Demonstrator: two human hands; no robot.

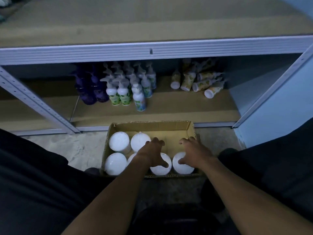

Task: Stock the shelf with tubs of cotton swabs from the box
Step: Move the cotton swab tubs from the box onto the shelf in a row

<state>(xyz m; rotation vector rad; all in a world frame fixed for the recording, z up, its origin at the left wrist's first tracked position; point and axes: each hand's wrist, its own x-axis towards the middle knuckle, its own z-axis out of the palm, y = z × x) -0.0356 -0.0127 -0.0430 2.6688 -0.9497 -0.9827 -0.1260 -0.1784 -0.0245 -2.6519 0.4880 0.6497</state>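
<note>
Both hands reach into the cardboard box (190,131) on the floor before the shelf (152,106). The left hand (152,154) and right hand (194,154) have fingers spread over two white tubs (116,144) at the box's near side, gripping nothing.

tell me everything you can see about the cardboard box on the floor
The cardboard box is brown corrugated card, open-topped, with a low, ragged cut rim. It sits on the pale floor just in front of the bottom shelf, between the person's legs. Six round white-lidded tubs stand upright inside, two at the far left and four along the near side; the far right part is bare. The left hand and right hand reach in over the near tubs, fingers spread.
</note>
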